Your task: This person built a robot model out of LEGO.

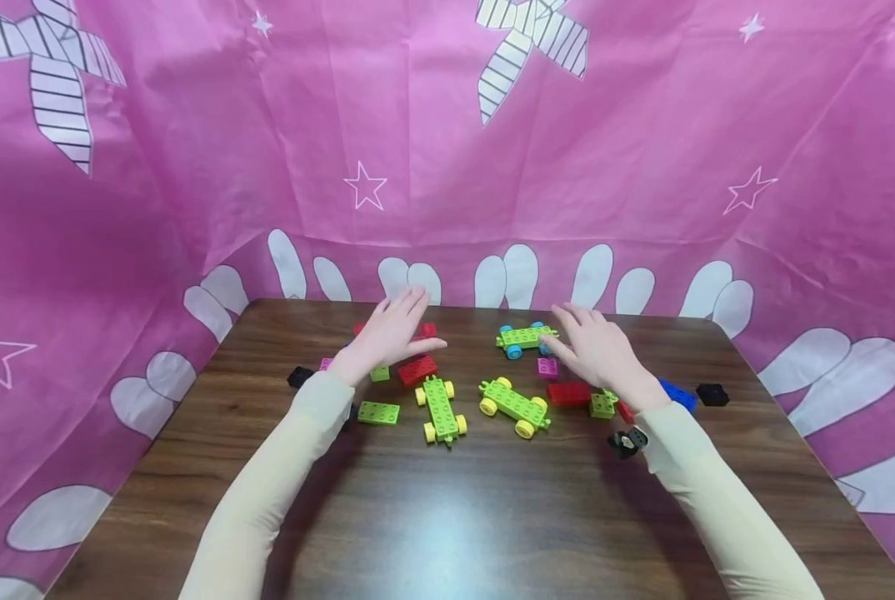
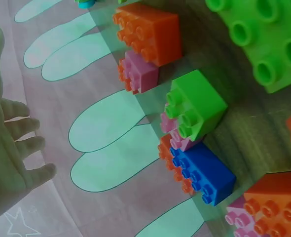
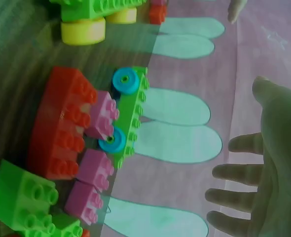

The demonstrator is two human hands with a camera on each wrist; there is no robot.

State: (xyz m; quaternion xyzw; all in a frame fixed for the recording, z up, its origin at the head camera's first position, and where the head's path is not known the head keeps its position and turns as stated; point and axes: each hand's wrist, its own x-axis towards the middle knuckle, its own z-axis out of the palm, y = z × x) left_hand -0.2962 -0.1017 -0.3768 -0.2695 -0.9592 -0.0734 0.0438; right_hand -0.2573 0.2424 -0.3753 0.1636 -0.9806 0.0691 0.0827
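My left hand (image 1: 387, 340) hovers over the bricks on the left, fingers straight and holding nothing. Beneath and around it lie a red brick (image 1: 417, 371), a flat green brick (image 1: 378, 413) and, in the left wrist view, a blue brick (image 2: 203, 173). My right hand (image 1: 596, 348) is likewise raised with outstretched fingers and nothing in its grasp. Near it are a green car base with blue wheels (image 1: 524, 337), a pink brick (image 1: 547, 368) and a long red brick (image 1: 569, 394). Between the hands sit two green car bases with yellow wheels (image 1: 440, 409). The forearms hide some bricks.
The brown wooden table (image 1: 447, 517) ends at a pink patterned cloth (image 1: 432, 150) behind and on both sides. A black piece (image 1: 300, 377) lies far left. On the right are a blue brick (image 1: 677, 395), a black piece (image 1: 712, 394) and a small green brick (image 1: 602, 406).
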